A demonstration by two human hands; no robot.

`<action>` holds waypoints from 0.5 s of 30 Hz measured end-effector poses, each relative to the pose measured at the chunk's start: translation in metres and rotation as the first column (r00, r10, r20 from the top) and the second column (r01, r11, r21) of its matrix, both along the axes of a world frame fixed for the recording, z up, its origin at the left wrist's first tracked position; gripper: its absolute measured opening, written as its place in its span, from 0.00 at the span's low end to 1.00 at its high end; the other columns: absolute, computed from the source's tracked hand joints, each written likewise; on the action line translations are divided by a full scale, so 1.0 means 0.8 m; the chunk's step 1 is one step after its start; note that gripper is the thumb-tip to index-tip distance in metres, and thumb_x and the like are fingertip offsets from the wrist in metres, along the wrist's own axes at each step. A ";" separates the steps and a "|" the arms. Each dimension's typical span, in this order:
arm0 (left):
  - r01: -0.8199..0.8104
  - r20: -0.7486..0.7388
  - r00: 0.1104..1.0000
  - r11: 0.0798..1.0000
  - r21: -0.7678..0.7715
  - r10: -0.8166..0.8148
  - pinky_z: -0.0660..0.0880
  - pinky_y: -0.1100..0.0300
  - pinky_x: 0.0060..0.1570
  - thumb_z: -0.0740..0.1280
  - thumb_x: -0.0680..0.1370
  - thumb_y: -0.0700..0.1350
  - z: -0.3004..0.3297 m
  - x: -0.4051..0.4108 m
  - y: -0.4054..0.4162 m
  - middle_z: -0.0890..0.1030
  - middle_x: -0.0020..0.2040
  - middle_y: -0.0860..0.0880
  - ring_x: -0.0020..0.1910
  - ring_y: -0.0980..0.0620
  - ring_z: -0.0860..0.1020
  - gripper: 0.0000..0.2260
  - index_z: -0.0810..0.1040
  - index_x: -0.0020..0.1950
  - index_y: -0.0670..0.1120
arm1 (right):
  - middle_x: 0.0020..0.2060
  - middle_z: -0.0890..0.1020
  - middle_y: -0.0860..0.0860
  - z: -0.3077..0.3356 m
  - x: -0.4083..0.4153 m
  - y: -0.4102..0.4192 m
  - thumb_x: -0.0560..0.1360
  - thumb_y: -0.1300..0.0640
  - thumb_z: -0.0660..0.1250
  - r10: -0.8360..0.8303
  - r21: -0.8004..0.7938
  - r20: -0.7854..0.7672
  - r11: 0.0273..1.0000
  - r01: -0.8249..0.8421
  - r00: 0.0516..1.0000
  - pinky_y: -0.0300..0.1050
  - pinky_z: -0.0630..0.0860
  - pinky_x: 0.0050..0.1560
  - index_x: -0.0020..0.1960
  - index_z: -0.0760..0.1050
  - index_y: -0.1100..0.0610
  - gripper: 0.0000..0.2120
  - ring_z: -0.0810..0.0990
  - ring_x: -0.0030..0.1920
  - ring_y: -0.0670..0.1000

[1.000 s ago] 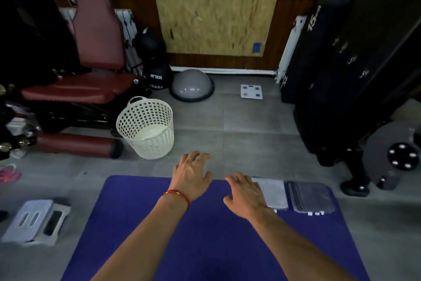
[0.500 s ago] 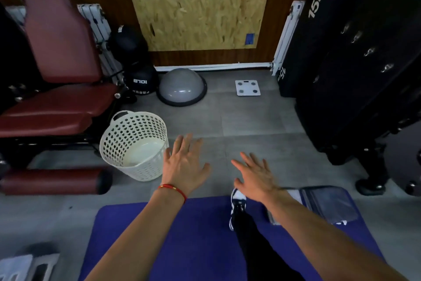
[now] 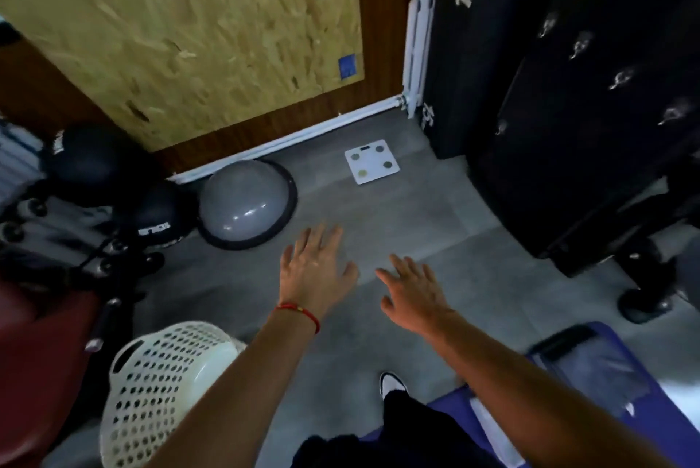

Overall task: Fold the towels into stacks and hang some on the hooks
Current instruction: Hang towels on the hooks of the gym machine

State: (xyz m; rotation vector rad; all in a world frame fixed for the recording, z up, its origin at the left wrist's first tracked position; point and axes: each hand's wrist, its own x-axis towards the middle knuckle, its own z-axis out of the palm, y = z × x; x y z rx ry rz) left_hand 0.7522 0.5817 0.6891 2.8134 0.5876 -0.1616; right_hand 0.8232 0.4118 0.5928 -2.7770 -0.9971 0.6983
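My left hand [image 3: 316, 270] and my right hand [image 3: 413, 287] are stretched forward over the grey floor, fingers spread, holding nothing. A folded grey towel [image 3: 594, 367] lies on the blue mat [image 3: 666, 418] at the lower right, with a lighter folded towel [image 3: 492, 420] partly hidden under my right forearm. Several metal hooks [image 3: 621, 79] sit on the black panel at the upper right. The white laundry basket [image 3: 159, 391] stands at the lower left, beside my left forearm.
A grey balance dome [image 3: 246, 204] and black medicine balls [image 3: 155, 215] sit by the wall. A white scale [image 3: 372, 161] lies on the floor. A dark red bench [image 3: 41, 361] is at the left. My shoe [image 3: 392, 384] and dark trouser leg show below.
The view has risen and tilted, moving forward off the mat. The basket and towels have slid toward the bottom of the frame. Both hands stay spread and hold nothing.
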 end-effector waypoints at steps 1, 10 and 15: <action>0.018 0.007 1.000 1.000 -0.009 -0.018 0.58 0.46 0.75 0.62 0.78 0.58 0.005 0.024 0.010 0.60 0.81 0.49 0.79 0.45 0.59 0.31 0.62 0.80 0.51 | 0.75 0.68 0.58 0.003 0.018 0.006 0.75 0.47 0.66 -0.025 -0.004 0.032 1.000 0.025 0.999 0.62 0.64 0.72 0.73 0.71 0.52 0.28 0.67 0.74 0.63; 0.517 0.021 0.854 0.842 -0.152 -0.520 0.62 0.48 0.73 0.63 0.79 0.58 -0.019 0.239 0.019 0.55 0.82 0.50 0.77 0.47 0.61 0.31 0.62 0.80 0.52 | 0.69 0.73 0.54 0.039 0.111 -0.010 0.76 0.47 0.63 -0.536 0.022 0.119 0.843 0.538 0.836 0.55 0.68 0.70 0.75 0.68 0.53 0.28 0.72 0.69 0.59; 0.743 0.075 0.653 0.619 -0.257 -0.753 0.62 0.51 0.73 0.64 0.80 0.56 -0.023 0.306 -0.031 0.55 0.82 0.51 0.78 0.47 0.59 0.28 0.64 0.79 0.52 | 0.70 0.73 0.52 0.040 0.092 -0.064 0.74 0.44 0.62 -0.806 0.027 0.051 0.591 0.806 0.589 0.52 0.70 0.67 0.75 0.68 0.50 0.31 0.74 0.68 0.58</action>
